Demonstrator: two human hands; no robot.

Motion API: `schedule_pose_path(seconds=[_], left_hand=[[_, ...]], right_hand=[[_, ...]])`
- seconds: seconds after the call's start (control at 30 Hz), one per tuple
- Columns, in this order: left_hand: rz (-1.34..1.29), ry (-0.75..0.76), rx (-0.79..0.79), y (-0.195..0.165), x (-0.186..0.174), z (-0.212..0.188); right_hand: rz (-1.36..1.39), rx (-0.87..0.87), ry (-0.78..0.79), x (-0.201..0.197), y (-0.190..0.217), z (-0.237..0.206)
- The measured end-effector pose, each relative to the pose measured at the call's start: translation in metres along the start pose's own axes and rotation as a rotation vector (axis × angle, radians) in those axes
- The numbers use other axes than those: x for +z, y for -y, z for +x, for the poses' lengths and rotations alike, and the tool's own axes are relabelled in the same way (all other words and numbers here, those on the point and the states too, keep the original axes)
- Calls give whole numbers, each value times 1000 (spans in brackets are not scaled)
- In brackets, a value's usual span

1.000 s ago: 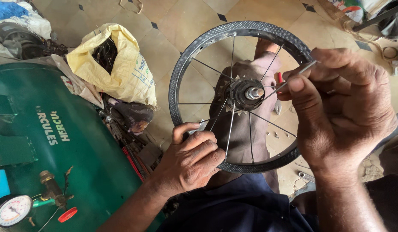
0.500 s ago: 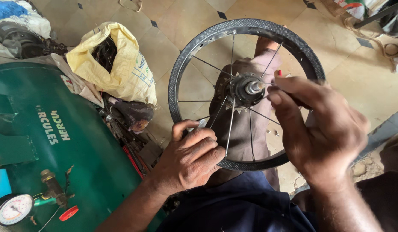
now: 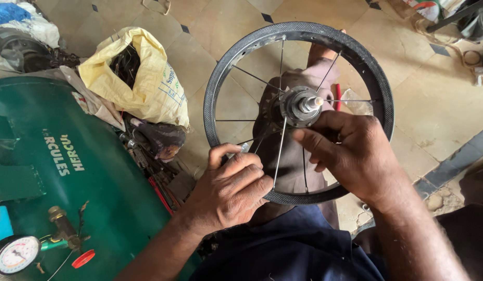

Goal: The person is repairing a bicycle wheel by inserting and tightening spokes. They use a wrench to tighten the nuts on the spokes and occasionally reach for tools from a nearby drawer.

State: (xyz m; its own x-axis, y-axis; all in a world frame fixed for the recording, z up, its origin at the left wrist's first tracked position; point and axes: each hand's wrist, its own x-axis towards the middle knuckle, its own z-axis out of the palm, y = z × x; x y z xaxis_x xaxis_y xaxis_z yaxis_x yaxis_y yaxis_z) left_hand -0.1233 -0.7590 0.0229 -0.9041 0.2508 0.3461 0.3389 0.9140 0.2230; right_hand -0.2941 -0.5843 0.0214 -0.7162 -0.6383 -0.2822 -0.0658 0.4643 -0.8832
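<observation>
The floor [image 3: 226, 31] is laid with large tan tiles set off by small dark corner squares, dusty and scuffed, and the view looks straight down over the person's lap, dark blue cloth at the bottom edge. A small bicycle wheel [image 3: 298, 109] with a black rim and thin metal spokes is held upright-flat above the knee, its hub [image 3: 299, 106] and short axle stub pointing up toward the camera near the wheel's middle. The left hand [image 3: 228, 190] is closed in a fist around the lower left part of the rim, fingers curled over it and the thumb raised beside a spoke. The right hand [image 3: 353, 156] reaches in from the right across the spokes, its fingers drawn together just below and beside the hub, the forefinger and thumb touching the spokes next to it; whether they pinch anything small there cannot be told, since the knuckles hide the fingertips. A red-handled tool [image 3: 337, 96] shows partly behind the spokes, right of the hub. To the left lies a big green air tank [image 3: 54, 171] with a round pressure gauge [image 3: 15, 255], brass fittings and a red cap [image 3: 83, 258] at its lower end. Above it sits a yellow woven sack [image 3: 147, 83], open at the top with dark contents, and a clutter of dark parts [image 3: 158, 140] lies between sack, tank and wheel. Hoses and loose bits lie at the top right corner.
</observation>
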Motion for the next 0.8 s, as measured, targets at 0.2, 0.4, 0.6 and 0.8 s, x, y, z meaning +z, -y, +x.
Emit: schedule_pose_path(seconds=[0.2,0.4,0.6,0.8], left_hand=[[-3,9,4,0,3,-5],[20,0,12,-3,6,-6],[18,-33,17,-4,10,-7],[36,-42,26,-5,13,-11]], right_hand=[[219,49,136,-2,-2,-4],[277,118,162,-1,-10,-3],[388,132,110,5,-13,-7],[499,78,136,8,-26,-10]])
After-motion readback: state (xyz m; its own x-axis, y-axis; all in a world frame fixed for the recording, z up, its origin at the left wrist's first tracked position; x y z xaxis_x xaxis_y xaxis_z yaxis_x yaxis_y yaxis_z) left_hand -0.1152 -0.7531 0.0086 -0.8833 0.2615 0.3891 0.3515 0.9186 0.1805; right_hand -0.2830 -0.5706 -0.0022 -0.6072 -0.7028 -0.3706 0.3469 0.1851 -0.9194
